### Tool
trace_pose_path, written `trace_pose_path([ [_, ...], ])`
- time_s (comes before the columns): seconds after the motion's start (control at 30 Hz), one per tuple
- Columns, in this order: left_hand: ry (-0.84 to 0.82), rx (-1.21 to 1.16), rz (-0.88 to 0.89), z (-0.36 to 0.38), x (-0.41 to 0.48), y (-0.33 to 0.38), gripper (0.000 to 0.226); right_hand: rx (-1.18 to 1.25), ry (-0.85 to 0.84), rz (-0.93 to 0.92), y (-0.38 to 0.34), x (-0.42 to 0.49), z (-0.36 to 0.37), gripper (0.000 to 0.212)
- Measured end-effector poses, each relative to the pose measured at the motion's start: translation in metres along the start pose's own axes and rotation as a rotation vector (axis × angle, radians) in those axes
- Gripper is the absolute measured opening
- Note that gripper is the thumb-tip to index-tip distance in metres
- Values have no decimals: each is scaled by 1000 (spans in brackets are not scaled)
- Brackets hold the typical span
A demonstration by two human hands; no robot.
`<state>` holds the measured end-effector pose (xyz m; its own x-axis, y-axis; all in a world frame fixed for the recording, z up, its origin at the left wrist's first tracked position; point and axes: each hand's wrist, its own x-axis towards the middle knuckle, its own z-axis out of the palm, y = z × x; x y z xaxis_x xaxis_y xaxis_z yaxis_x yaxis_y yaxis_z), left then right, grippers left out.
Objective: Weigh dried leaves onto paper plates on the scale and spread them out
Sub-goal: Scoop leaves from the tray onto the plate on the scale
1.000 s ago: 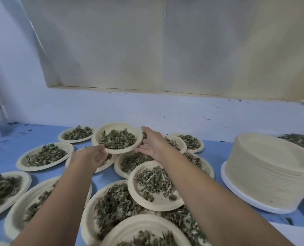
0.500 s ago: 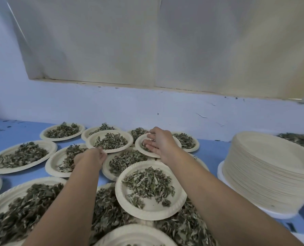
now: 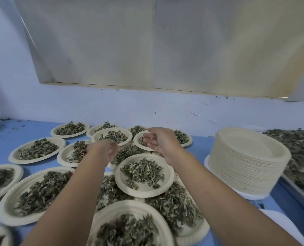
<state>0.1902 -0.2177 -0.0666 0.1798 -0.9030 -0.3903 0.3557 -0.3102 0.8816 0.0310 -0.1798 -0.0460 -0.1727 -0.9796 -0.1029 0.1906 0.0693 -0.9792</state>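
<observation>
Several paper plates of dried leaves cover the blue table, some overlapping. One filled plate [image 3: 124, 138] rests at the back on other plates, just beyond my left hand [image 3: 106, 150], which hovers with relaxed fingers and holds nothing. My right hand [image 3: 161, 141] hovers above another filled plate [image 3: 138, 143], fingers loose, palm turned inward, holding nothing. A closer plate [image 3: 144, 188] with spread leaves lies between my forearms. No scale is in view.
A tall stack of unused paper plates [image 3: 248, 162] stands on a white base at the right. Beyond it lies a tray of loose dried leaves [image 3: 300, 157]. A pale wall [image 3: 112, 107] closes the back of the table. Leaf crumbs dot the far left corner.
A second ago both hands held a filled plate in the air. That plate now rests at the back, and both hands have let go and drawn back slightly.
</observation>
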Motion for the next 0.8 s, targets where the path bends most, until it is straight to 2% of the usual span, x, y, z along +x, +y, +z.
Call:
trace_pose_path([
  [0.1, -134, 124, 65, 23, -33, -12, 16, -119, -10, -106, -6, -27, -23, 15],
  [0.33, -406, 309, 191, 91, -134, -43, 16, -299, 100, -322, -23, -87, -112, 17],
  [0.47, -462, 278, 217, 121, -169, -56, 18, -712, 384, -553, -34, -104, -172, 12],
  [0.53, -484, 261, 214, 133, -181, -61, 16, -944, 432, -609, -36, -108, -194, 16],
  [0.63, -490, 234, 202, 147, -194, -68, 17, -1256, 345, -569, -36, -109, -212, 26],
  [0.8, -478, 180, 146, 160, -200, -78, 15, -1499, 255, -471, -32, -110, -217, 31],
])
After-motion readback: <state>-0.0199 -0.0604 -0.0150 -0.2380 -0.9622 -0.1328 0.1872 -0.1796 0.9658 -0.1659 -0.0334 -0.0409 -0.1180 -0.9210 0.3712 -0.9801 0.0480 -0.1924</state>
